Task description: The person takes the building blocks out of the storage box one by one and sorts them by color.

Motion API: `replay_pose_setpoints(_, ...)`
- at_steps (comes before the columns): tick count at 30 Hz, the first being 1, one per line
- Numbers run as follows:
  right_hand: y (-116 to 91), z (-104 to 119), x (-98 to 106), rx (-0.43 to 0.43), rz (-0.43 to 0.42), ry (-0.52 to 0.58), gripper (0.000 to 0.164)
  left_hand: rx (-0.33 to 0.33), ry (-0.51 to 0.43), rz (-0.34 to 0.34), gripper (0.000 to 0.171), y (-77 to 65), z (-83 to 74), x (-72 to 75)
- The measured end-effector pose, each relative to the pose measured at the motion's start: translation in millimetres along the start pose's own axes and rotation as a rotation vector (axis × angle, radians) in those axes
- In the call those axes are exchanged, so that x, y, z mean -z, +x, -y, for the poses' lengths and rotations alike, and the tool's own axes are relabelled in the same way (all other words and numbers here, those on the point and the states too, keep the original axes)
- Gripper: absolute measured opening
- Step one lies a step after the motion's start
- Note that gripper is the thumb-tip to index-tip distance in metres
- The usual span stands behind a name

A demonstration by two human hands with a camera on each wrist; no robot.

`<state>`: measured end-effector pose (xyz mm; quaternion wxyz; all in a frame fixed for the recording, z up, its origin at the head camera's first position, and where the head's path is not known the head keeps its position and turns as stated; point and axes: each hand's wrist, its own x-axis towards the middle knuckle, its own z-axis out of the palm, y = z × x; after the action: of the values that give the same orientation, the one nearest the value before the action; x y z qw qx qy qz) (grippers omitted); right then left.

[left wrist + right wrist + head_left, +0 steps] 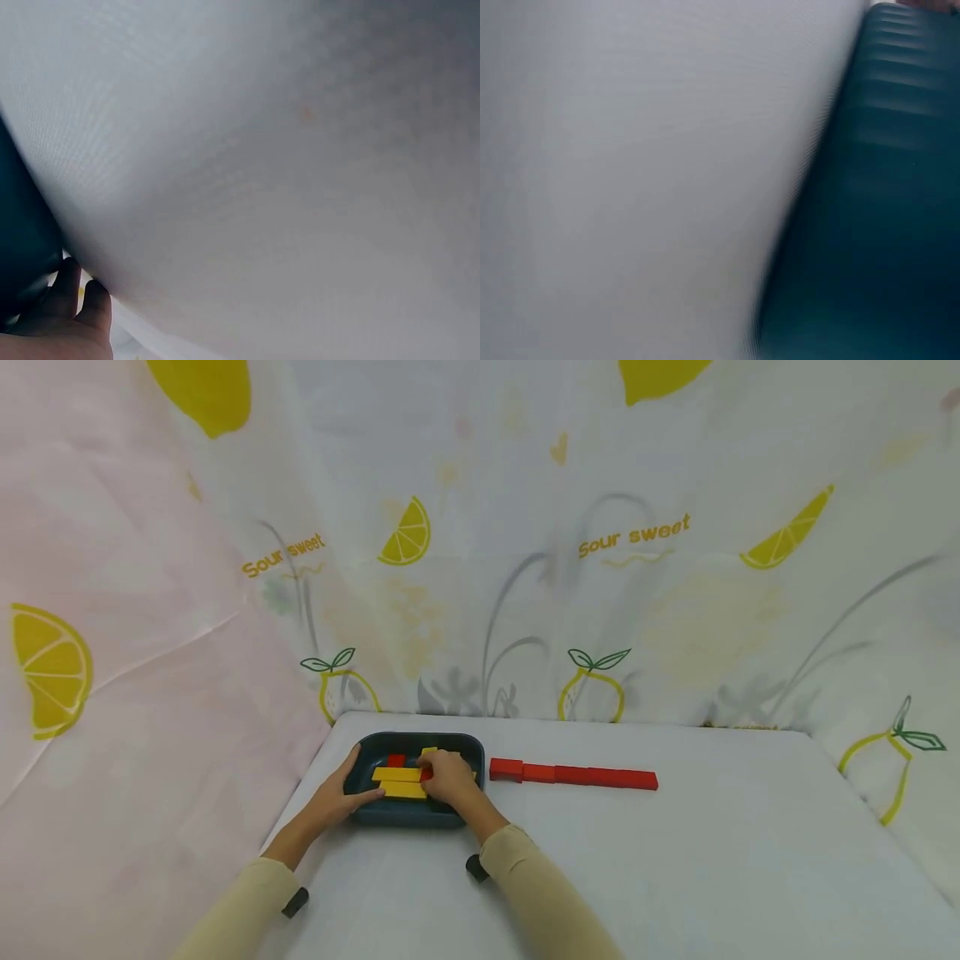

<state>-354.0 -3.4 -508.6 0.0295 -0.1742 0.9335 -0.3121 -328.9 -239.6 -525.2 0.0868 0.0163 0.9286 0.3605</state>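
Observation:
A dark teal tray (408,820) stands at the left of the white table, with yellow blocks (403,790) and a red block (396,761) inside. My left hand (336,795) holds the tray's left side, its thumb reaching inward to a yellow block's end. In the left wrist view, fingers (94,307) lie along the tray's outer wall (22,217). Reaching over the right part of the tray, my right hand (450,777) pinches a small red block (426,774), partly hidden by the fingers. The tray's side wall (877,202) fills the right of the right wrist view.
Right of the tray, a row of red blocks (585,775) lies end to end on the white table (675,868). A lemon-printed cloth (480,568) hangs behind and on both sides.

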Motion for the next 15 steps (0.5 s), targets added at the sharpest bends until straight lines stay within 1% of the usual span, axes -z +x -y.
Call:
replay_pose_setpoints(5, -0.4, -1.5, -0.2, -0.002, 0.011, 0.087, 0.042, 0.016, 0.004, 0.008, 0.111, -0.3, 0.1, -1.1)
replay_pose_setpoints(10, 0.9, -1.2, -0.4, -0.013, 0.018, 0.056, 0.042, 0.008, -0.001, 0.005, 0.111, -1.3, -0.5, 0.3)
replay_pose_setpoints(15, 3.2, -2.2, -3.6, -0.005, 0.057, 0.011, 0.043, 0.002, -0.004, 0.008, 0.112, -1.0, -1.4, 0.5)
